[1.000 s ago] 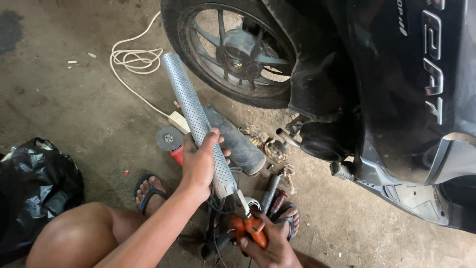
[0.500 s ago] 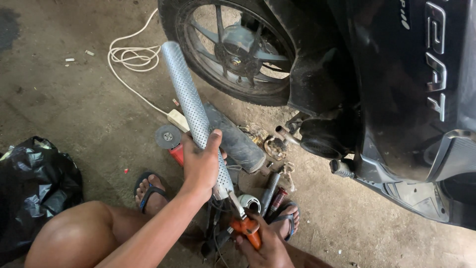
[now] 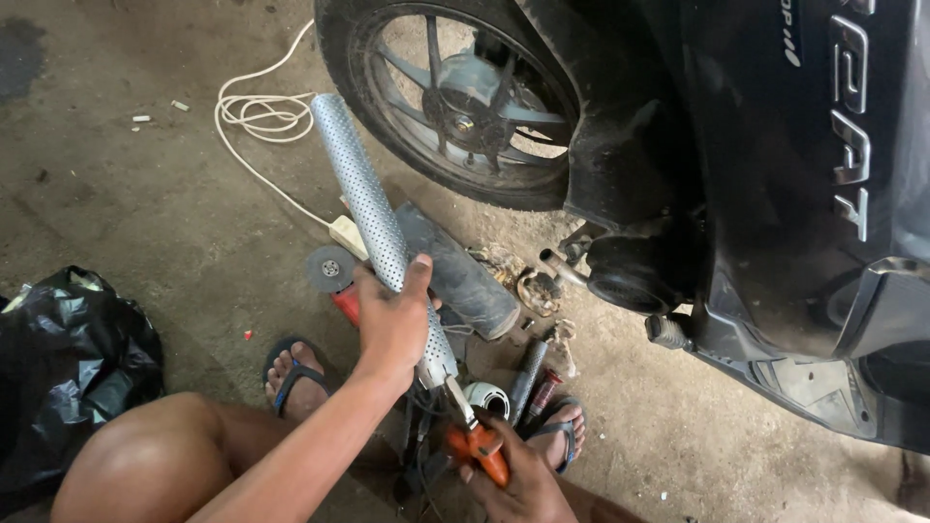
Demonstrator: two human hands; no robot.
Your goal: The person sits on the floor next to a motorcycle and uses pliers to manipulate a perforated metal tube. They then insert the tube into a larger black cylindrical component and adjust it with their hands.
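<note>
We have our left hand (image 3: 392, 324) wrapped tight around the lower third of the perforated metal tube (image 3: 373, 218), fingers fully closed on it. Our right hand (image 3: 513, 479) is clenched on the orange-handled pliers (image 3: 475, 436), whose nose meets the tube's bottom end at about 5 o'clock from the left hand.

We judge the risk to be a slip: if the pliers lose their bite on the thin rim, the nose could jump toward our left fingers or our foot in the sandal (image 3: 557, 431) just beside it. The raw tube edge could also cut.

The tube's long axis runs from 5 o'clock up to 11 o'clock, its free end pointing toward the white cable (image 3: 257, 116) and passing left of the scooter's rear wheel (image 3: 455, 97). It hangs above the concrete floor (image 3: 145, 213), over the angle grinder (image 3: 334, 276).
</note>
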